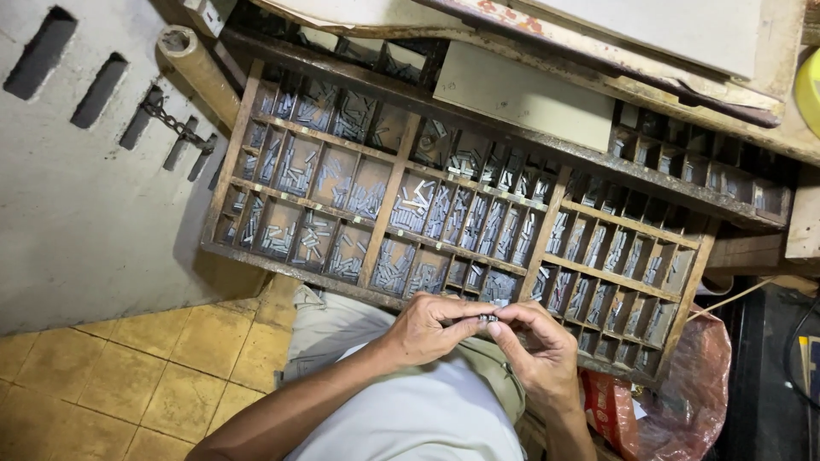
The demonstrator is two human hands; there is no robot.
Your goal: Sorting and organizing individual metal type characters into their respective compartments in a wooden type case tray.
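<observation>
Both of my hands meet at the near edge of a wooden type case (224,175). My left hand (424,329) and my right hand (538,346) pinch a small row of grey metal type pieces (487,318) between their fingertips. The case is split into many small compartments, each holding several grey metal type sorts (427,205). My hands hover just in front of its front rail, near the middle.
A second case (700,162) sits higher behind, partly under stacked boards (512,90). A grey wall with slots (77,171) and a chain (175,124) is at left. Yellow floor tiles (128,376) lie below. A reddish plastic bag (683,393) hangs at lower right.
</observation>
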